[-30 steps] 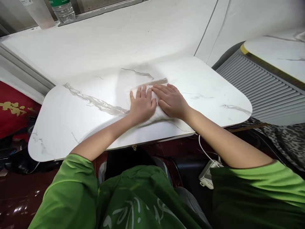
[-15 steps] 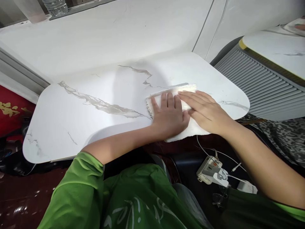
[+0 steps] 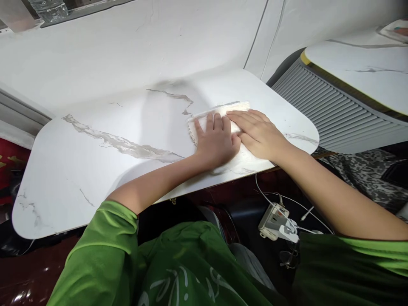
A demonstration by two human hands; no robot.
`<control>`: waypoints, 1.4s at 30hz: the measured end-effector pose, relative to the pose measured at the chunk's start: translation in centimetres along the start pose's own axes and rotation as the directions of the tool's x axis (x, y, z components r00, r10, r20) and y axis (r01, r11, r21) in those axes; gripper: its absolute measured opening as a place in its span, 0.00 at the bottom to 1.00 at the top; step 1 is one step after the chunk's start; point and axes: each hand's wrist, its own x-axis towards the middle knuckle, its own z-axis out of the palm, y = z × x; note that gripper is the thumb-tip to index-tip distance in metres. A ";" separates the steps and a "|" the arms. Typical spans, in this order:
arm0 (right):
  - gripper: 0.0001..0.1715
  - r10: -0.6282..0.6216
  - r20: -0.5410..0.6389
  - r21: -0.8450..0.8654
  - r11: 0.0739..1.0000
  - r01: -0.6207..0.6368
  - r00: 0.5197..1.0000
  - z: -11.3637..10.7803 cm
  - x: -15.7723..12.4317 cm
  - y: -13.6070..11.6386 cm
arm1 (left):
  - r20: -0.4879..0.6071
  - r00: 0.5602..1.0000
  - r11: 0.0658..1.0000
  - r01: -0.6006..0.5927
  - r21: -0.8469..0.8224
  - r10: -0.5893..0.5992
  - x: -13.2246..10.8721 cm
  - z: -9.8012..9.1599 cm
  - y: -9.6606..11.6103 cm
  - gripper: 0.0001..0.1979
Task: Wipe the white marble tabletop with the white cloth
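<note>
A white cloth (image 3: 242,159) lies spread on the white marble-patterned table (image 3: 105,178), right of its middle. My left hand (image 3: 215,140) presses flat on the cloth with its fingers stretched toward the far side. Beside it my right hand (image 3: 259,134) also lies flat on the cloth, its fingers pointing up and left. The hands meet around the left thumb. Part of the cloth is covered by both palms.
Beyond the table rises a white wall (image 3: 153,46). A second table (image 3: 366,63) with a ribbed grey base stands at the right. Below the near edge are a power adapter (image 3: 274,221) with white cables and a pair of glasses (image 3: 289,257). A plastic bottle (image 3: 49,9) is at top left.
Both hands and the cloth have slid away from me, so the cloth no longer hangs over the near edge. The whole view has shifted slightly.
</note>
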 end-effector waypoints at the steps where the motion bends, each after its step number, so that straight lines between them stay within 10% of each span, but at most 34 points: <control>1: 0.35 0.004 0.012 0.001 1.000 -0.004 1.000 0.0 0.7 0.0 | 0.000 1.000 1.000 0.006 -0.007 -0.006 0.5 -0.1 -0.4 0.28; 30: 0.31 0.066 0.021 0.001 0.998 -0.066 0.998 2.4 17.7 3.4 | -0.031 0.999 0.974 0.009 -0.226 -0.016 17.7 -0.7 -12.0 0.27; 42: 0.28 0.063 0.047 -0.037 0.997 -0.061 0.997 2.5 19.7 4.5 | -0.107 0.991 0.991 0.065 -0.117 -0.077 18.2 -2.0 -11.3 0.26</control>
